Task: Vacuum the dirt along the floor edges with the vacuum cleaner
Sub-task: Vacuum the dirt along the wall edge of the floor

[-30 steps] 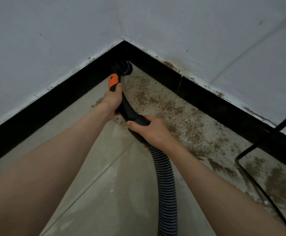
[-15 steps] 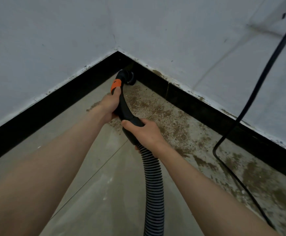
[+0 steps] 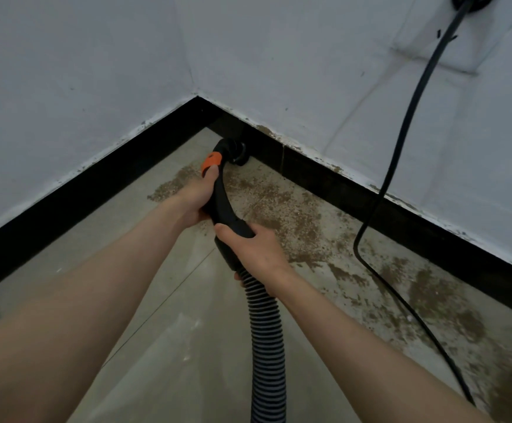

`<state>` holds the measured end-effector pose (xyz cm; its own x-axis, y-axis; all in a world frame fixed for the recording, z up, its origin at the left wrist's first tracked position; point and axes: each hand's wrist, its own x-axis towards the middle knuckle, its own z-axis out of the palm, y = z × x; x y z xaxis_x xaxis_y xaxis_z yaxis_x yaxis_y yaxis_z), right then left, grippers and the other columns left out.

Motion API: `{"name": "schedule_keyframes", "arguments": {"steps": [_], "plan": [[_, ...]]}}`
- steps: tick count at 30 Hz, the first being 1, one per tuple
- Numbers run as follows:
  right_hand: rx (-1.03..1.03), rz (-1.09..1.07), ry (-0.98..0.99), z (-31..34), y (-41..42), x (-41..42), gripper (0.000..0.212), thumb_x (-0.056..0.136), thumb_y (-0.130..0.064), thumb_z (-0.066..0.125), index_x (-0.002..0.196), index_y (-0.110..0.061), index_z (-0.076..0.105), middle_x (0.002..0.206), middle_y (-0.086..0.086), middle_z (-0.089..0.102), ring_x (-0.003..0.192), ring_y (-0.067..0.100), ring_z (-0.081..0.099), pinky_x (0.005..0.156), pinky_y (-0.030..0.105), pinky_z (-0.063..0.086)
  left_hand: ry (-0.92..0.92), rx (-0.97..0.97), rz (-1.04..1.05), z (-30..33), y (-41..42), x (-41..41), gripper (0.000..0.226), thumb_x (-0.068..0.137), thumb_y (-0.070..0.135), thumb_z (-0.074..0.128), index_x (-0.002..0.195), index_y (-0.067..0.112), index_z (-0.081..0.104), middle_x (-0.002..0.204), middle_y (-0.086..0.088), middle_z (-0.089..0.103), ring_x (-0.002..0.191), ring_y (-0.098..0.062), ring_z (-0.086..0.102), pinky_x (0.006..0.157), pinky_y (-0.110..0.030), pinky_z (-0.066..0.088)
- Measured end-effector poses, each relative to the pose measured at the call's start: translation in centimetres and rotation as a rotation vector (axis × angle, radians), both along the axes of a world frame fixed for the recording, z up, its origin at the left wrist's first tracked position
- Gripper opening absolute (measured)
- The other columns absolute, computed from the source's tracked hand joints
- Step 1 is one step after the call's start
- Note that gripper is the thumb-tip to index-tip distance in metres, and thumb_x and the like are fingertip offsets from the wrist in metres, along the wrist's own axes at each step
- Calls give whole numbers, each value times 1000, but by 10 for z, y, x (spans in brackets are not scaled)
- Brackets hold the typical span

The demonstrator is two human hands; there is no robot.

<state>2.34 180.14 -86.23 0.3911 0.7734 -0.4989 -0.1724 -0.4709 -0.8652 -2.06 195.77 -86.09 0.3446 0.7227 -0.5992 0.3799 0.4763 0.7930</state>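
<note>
View from a head-worn camera, looking down at two bare forearms reaching toward the corner of a room. Both hands hold a curved black plastic vacuum handle with an orange band near its far end. The handle's long axis runs away from the person, from bottom centre toward the corner, bending slightly left and then curling right at the tip. There a round black nozzle head sits on the floor, right against the foot of the glossy black baseboard of the right-hand wall, just short of the corner.

The left hand is wrapped round the upper part of the handle, its thumb lying along it and touching the orange band. The right hand is curled round the lower end of the handle, where it joins a ribbed grey-and-black flexible hose. The hose drops straight back toward the person and leaves the bottom edge.

Brown gritty dirt is scattered over the pale grey tiled floor, thickest along the right baseboard and spreading in patches toward the lower right. A thin black power cable hangs down the white painted wall from the top right, bends at floor level and trails over the dirt to the lower right, well to the right of the nozzle.
</note>
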Motion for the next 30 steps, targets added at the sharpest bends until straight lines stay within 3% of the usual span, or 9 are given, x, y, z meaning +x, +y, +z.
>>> {"name": "schedule_keyframes", "arguments": {"steps": [2, 6, 9, 14, 25, 30], "plan": [[-12, 4, -21, 0, -7, 1, 32, 80, -52, 70, 89, -22, 62, 79, 2, 65, 46, 12, 60, 45, 22, 48, 8, -3, 5, 0, -8, 1, 55, 98, 50, 40, 128, 4, 45, 111, -11, 55, 89, -23, 55, 72, -33, 46], [-32, 15, -46, 1, -23, 4, 38, 80, -54, 68, 95, -20, 62, 80, 4, 65, 44, 13, 60, 46, 23, 48, 4, 2, -1, 0, -26, 5, 47, 99, 48, 40, 118, 5, 47, 92, -7, 55, 77, -20, 55, 59, -29, 46], [-25, 2, -45, 3, -34, 4, 37, 82, -51, 69, 97, -18, 62, 78, 4, 64, 40, 11, 57, 42, 22, 47, 3, 1, 4, 2, -36, 7, 44, 98, 46, 41, 114, 6, 47, 89, -7, 55, 76, -20, 55, 60, -31, 47], [-40, 2, -66, 9, -50, 4, 28, 83, -51, 67, 85, -26, 56, 77, 3, 63, 37, 10, 57, 39, 20, 45, -2, -1, 3, 2, -51, 9, 42, 99, 45, 42, 107, 6, 50, 78, -5, 51, 67, -19, 52, 55, -30, 45], [-58, -21, -84, 14, -72, 4, 32, 82, -53, 68, 90, -24, 58, 79, 3, 64, 39, 9, 58, 41, 21, 47, -36, -53, -24, 4, -74, 10, 47, 99, 45, 42, 117, 3, 50, 85, -6, 55, 74, -20, 55, 58, -31, 47], [-53, -32, -43, 16, -65, -4, 32, 82, -51, 69, 88, -21, 58, 74, 3, 63, 38, 11, 57, 40, 21, 46, -36, -36, -41, 7, -68, 6, 50, 99, 45, 41, 119, 0, 51, 78, -5, 51, 67, -19, 51, 62, -30, 48]]}}
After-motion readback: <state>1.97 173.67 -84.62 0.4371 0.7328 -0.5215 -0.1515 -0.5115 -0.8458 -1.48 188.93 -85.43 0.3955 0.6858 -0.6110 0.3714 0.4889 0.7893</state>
